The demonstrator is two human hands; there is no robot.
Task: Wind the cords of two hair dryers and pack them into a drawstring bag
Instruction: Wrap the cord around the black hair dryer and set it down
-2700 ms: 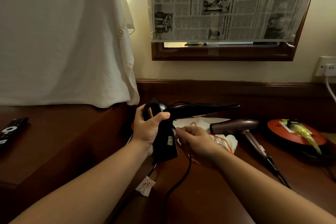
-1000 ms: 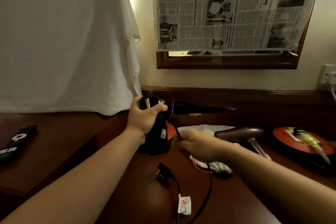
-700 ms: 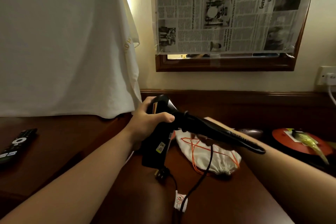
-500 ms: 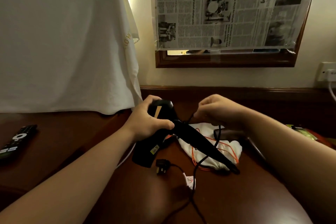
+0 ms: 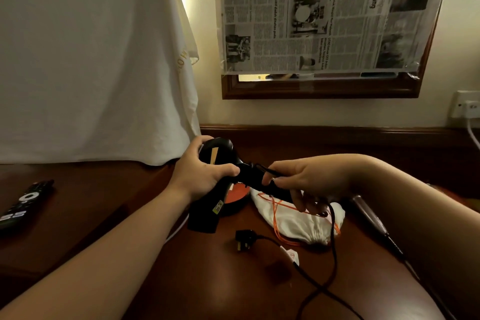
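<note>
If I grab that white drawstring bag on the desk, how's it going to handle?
The white drawstring bag probably goes floppy: it lies flat and crumpled on the desk, so it looks empty and light. Its loose orange drawstring may dangle and snag the black cord crossing it.

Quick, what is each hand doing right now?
Left hand: closed around the glossy black hair dryer.
Right hand: closed, pinching the dryer's thin black cord at its handle.

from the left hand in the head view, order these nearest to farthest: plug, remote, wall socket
1. plug: on the desk just below-right of the left hand.
2. remote: far left on the desk.
3. wall socket: far right on the wall.
</note>
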